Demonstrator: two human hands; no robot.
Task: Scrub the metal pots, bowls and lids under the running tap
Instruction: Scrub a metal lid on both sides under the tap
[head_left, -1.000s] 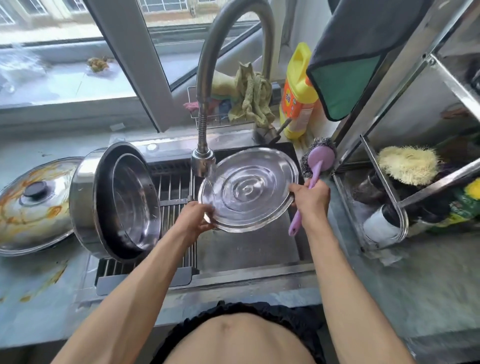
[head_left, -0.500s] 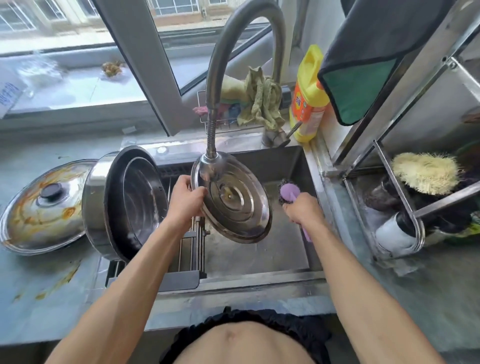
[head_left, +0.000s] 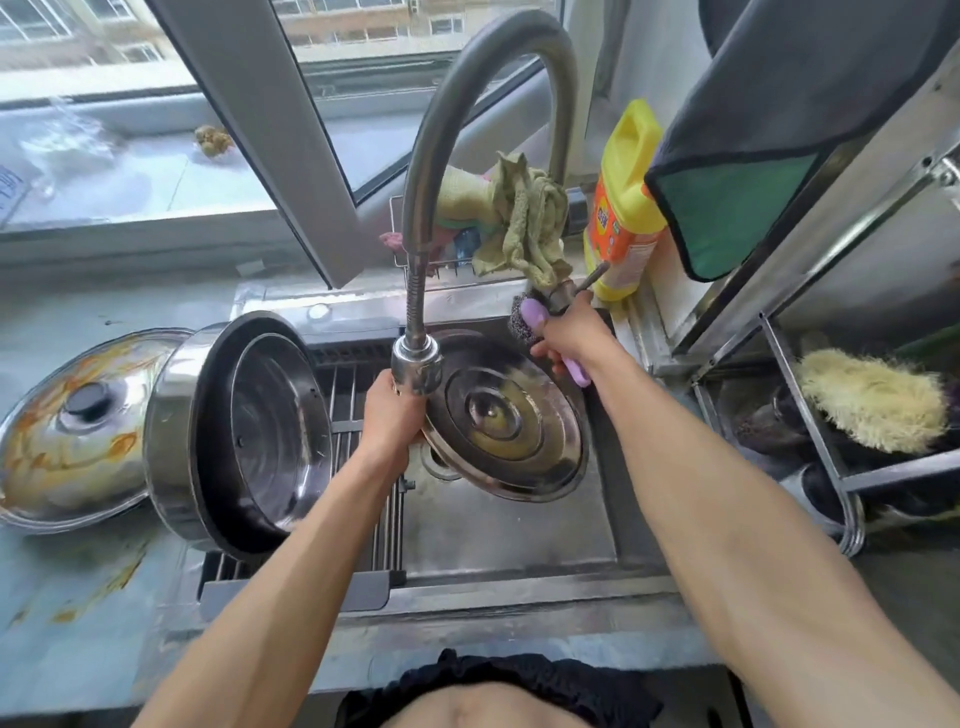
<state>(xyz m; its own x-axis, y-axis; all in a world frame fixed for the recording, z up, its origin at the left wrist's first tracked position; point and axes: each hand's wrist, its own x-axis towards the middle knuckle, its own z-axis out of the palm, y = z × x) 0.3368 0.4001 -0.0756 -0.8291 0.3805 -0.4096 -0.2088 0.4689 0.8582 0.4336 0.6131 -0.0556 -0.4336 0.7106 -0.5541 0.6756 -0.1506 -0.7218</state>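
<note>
The lid (head_left: 506, 421) is held tilted over the sink (head_left: 509, 525), directly beneath the tap head (head_left: 417, 368), its ringed face turned up and toward the camera. Its left rim is gripped by the left hand (head_left: 389, 413), the fingers curled round the edge just beside the tap head. The brush (head_left: 540, 332), with its purple handle, is clasped in the right hand (head_left: 569, 332), which is raised at the back right corner of the sink by the tap lever; whether the lever is also touched cannot be told. No stream of water can be made out.

A slip is judged the main risk: the lid is supported at one edge only, and once wetted it could twist out of the grip and drop into the sink. The tap head could be knocked by the rim, so close are the two. If water is opened hard onto the slanted face, spray could be thrown over the counter.

To the left, a pot (head_left: 244, 431) is propped on its side on the rack, and could be rolled if jostled. Beyond it a stained lid (head_left: 78, 426) lies on the counter, not yet cleaned. A yellow bottle (head_left: 626, 208) stands near the right hand and could be toppled by it.
</note>
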